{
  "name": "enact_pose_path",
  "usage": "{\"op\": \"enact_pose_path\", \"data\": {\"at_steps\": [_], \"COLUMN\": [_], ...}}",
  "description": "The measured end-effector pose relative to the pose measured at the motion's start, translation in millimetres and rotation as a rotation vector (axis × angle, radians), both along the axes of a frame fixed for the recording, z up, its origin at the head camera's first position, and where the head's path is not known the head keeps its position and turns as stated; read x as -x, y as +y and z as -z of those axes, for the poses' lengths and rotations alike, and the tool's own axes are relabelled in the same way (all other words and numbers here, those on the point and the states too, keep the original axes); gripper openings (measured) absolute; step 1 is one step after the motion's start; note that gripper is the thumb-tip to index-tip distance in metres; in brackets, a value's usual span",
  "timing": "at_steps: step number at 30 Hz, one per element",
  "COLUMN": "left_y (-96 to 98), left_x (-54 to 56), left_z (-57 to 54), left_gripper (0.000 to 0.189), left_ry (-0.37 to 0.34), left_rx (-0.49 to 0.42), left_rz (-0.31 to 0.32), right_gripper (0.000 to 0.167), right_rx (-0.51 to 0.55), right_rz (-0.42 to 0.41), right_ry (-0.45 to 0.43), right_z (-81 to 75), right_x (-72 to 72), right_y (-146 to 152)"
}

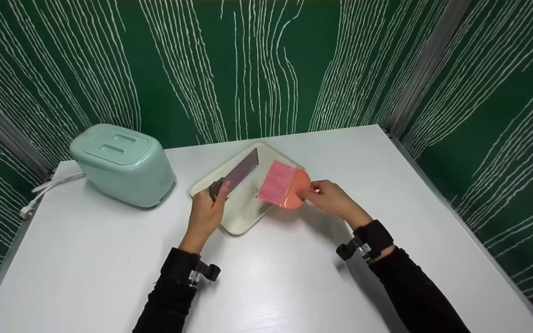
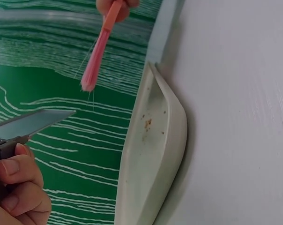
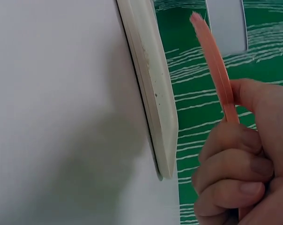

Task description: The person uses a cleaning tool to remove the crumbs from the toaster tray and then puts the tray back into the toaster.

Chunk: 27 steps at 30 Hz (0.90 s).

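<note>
In the head view my left hand [image 1: 205, 216] grips the dark handle of a narrow metal crumb tray [image 1: 243, 173]. The crumb tray is tilted above a shallow cream serving tray [image 1: 238, 221] on the table. My right hand [image 1: 335, 201] pinches the orange handle of a wide brush with pink bristles [image 1: 277, 181]. The bristles point left toward the crumb tray, apart from it in the left wrist view. Small brown crumbs [image 2: 148, 123] lie on the serving tray's floor. In the right wrist view, the brush [image 3: 215, 65] shows edge-on between thumb and curled fingers.
A mint-green toaster [image 1: 123, 162] with a lid over its top stands at the back left of the white table [image 1: 294, 277]. Its white cord [image 1: 58, 181] and plug hang at the left edge. Green walls [image 1: 271, 69] with white streaks enclose the back and sides.
</note>
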<state>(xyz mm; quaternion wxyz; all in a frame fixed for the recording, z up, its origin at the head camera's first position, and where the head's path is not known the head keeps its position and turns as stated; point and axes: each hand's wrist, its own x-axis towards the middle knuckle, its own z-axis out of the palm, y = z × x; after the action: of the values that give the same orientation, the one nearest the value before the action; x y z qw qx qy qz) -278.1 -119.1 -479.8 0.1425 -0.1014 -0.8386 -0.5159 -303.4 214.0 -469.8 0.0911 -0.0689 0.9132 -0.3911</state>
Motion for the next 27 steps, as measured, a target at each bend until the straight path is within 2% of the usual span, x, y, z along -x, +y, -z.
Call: {"op": "enact_pose_path", "data": {"at_steps": [5,12,18,27], "left_y": [2.8,6.9,8.6,8.3], "left_x": [1.5,-1.5,-3.6,-3.9], "left_z": [2.5,1.7,2.0,3.9], "left_gripper": [0.039,0.034,0.04,0.036], "left_ry": [0.067,0.129,0.146,0.185], "left_rx": [0.072,0.165,0.232,0.284], "left_rz": [0.018,0.037,0.042,0.057], "right_gripper": [0.039,0.036,0.037,0.039], "right_rx": [-0.026,-0.034,-0.036,-0.082], "right_rz": [-0.067,-0.072,-0.077,-0.086], "right_ry": [0.042,0.03,0.023,-0.032], "right_z": [-0.5,-0.3,0.5,4.0], "right_x": [0.2,-0.7,-1.7,-2.9], "right_y": [-9.5,-11.1,-10.4,-9.6]}}
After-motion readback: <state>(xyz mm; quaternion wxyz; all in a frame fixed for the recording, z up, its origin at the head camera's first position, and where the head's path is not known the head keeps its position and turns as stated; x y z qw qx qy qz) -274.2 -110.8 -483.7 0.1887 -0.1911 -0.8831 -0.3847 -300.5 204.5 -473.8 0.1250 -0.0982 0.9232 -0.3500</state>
